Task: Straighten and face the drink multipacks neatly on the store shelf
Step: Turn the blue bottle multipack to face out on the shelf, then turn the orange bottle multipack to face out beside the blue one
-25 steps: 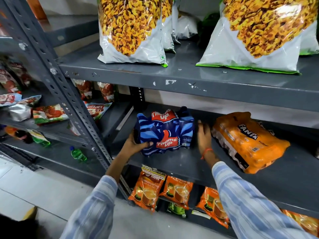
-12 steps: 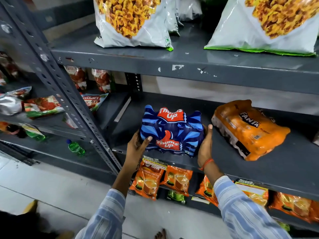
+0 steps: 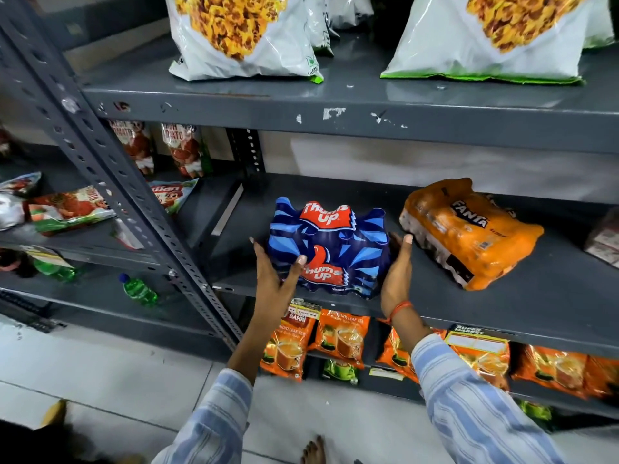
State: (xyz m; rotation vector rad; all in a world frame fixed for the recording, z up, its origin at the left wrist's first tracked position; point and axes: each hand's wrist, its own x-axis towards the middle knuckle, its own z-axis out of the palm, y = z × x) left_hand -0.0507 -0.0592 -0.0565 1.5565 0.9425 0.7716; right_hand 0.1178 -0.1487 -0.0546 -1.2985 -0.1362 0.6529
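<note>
flanking thums up multipack (image 3: 330, 249), left hand (image 3: 273, 279), right hand (image 3: 397, 276)

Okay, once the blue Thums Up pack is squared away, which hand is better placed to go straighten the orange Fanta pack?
Probably the right hand. It rests on the Thums Up pack side nearest the skewed Fanta pack; the left hand sits on the far side.

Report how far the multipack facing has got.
Nearly done: the Thums Up pack stands near the shelf edge, logo forward. In hand: left hand and right hand flank it, squaring it. Left: the Fanta pack lies skewed.
</note>
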